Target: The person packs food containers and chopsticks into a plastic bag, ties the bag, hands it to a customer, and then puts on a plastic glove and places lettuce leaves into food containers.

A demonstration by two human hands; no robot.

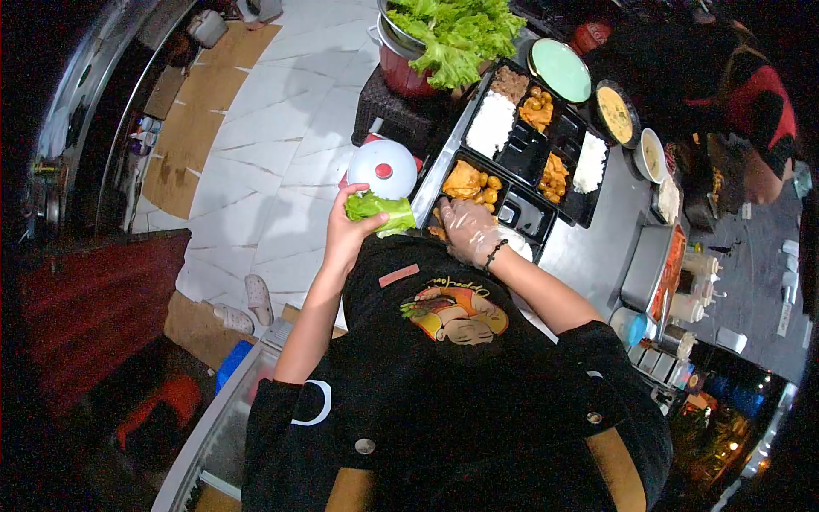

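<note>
My left hand (pixel 348 229) is bare and closed round a folded piece of green lettuce (pixel 380 212), beside a round white lid with a red knob (pixel 382 170). In a clear plastic glove, my right hand (pixel 467 232) reaches into the nearest black compartment tray (pixel 531 203); its fingertips are down among the food, and what they touch is hidden. Orange-brown meat and small round pieces (pixel 472 182) lie just above that hand, and white rice shows below it. Farther up stand more black trays with white rice (pixel 491 125), minced meat and orange-brown food.
Leafy lettuce (pixel 461 34) fills a colander over a red pot (pixel 401 72) on a dark stool. A green plate (pixel 560 71), a yellow dish (pixel 614 113), a metal pan (pixel 648 269) and bottles line the counter. Another person (pixel 759 111) is at upper right.
</note>
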